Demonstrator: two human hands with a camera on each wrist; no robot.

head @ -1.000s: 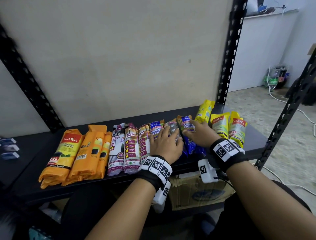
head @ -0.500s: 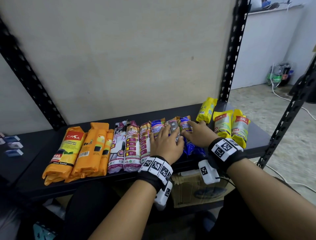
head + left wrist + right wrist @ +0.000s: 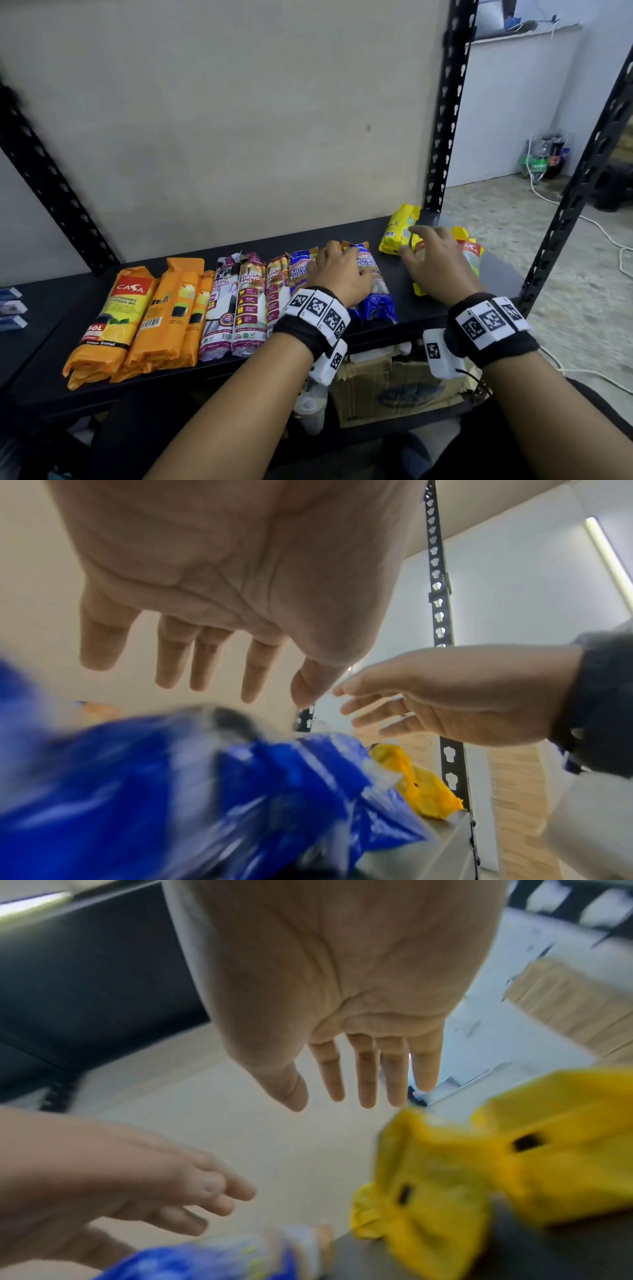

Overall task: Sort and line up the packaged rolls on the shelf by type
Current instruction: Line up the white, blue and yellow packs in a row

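Packaged rolls lie side by side on the black shelf (image 3: 404,274): orange rolls (image 3: 144,315) at the left, maroon draw-string rolls (image 3: 246,301), then blue rolls (image 3: 371,291). My left hand (image 3: 342,274) is over the blue rolls (image 3: 274,791); the left wrist view shows this hand (image 3: 205,664) flat with straight fingers just above them. My right hand (image 3: 435,263) is spread over two yellow rolls (image 3: 474,253). Its palm (image 3: 363,1074) is open above the yellow rolls (image 3: 479,1164), holding nothing. A third yellow roll (image 3: 399,229) lies apart at the back.
Black perforated posts stand at the back right (image 3: 445,102) and front right (image 3: 582,178) of the shelf. A cardboard box (image 3: 394,387) sits on the level below. Small blue boxes (image 3: 10,308) lie on the neighbouring shelf at the left. A white cable (image 3: 599,233) runs across the floor.
My right hand has left the blue rolls and moved right, over the yellow rolls. My left hand has stayed on the blue rolls.
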